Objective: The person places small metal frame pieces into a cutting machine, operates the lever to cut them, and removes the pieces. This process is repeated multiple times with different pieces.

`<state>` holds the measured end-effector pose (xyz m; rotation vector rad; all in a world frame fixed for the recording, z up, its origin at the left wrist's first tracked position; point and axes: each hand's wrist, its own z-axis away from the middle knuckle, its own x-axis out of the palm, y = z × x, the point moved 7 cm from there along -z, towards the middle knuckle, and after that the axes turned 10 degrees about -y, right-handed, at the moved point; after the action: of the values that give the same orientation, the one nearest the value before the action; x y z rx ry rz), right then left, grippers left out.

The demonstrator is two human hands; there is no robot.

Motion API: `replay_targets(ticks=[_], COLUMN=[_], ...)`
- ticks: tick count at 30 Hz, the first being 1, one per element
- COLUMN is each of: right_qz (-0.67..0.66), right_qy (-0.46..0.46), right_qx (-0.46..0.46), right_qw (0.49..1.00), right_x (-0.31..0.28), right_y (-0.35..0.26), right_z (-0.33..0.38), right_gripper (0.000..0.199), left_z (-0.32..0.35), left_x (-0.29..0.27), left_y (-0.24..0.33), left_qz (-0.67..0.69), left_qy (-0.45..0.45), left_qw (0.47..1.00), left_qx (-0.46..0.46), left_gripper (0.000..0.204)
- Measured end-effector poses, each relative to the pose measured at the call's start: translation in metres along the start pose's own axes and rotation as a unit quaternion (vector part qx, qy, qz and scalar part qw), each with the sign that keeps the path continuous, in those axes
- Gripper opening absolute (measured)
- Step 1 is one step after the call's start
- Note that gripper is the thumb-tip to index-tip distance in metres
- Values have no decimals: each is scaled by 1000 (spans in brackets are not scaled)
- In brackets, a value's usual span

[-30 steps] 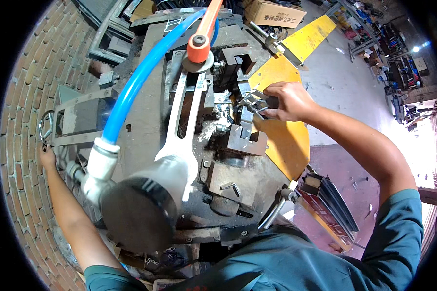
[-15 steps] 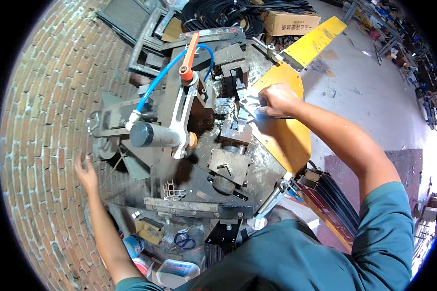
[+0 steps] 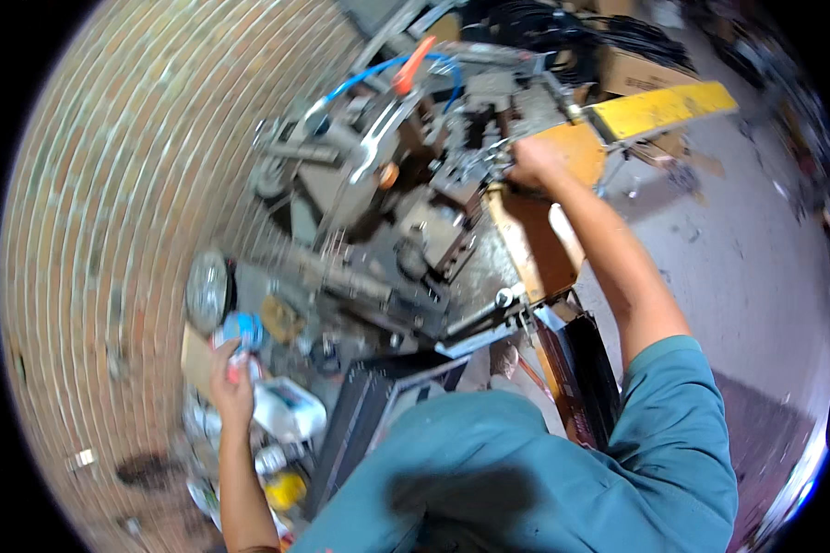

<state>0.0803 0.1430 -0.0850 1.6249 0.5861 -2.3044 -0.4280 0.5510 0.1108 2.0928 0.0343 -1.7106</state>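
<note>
Head view shows the left hand (image 3: 231, 382) low by the brick floor (image 3: 92, 230), fingers curled around a small blue-capped bottle (image 3: 242, 334) among a clutter of bottles and cans at the near-left foot of the metal machine (image 3: 387, 230). The right hand (image 3: 537, 164) is up at the machine's far-right edge, closed on a small metal part (image 3: 489, 158) beside the yellow guard (image 3: 659, 109); how tightly is blurred. A blue hose (image 3: 378, 69) and orange-handled lever (image 3: 413, 64) sit at the far edge. With the reach split this wide, the bottle could likely slip or knock neighbouring containers over, and the right fingers risk pinching against sharp steel.
</note>
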Motion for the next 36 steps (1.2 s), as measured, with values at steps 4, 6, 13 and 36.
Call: replay_targets(ticks=[4,6,13,36], right_qz=[-44,-83,-190,-657], right_qy=[34,54,160,328], right_qx=[-28,-42,-120,30], right_qw=[998,994,961,678], right_x=[-14,-20,-50,26], right_y=[-3,5,18,140], right_z=[19,20,30,700], right_gripper=[44,45,56,34], left_z=[119,170,321,408], left_x=[69,110,196,215], left_y=[32,31,-15,-61], left_qz=[-5,6,42,47], left_qy=[-68,-104,-151,-229], left_qw=[997,989,952,971], left_qx=[-36,-108,-264,-51], left_gripper=[34,40,63,71])
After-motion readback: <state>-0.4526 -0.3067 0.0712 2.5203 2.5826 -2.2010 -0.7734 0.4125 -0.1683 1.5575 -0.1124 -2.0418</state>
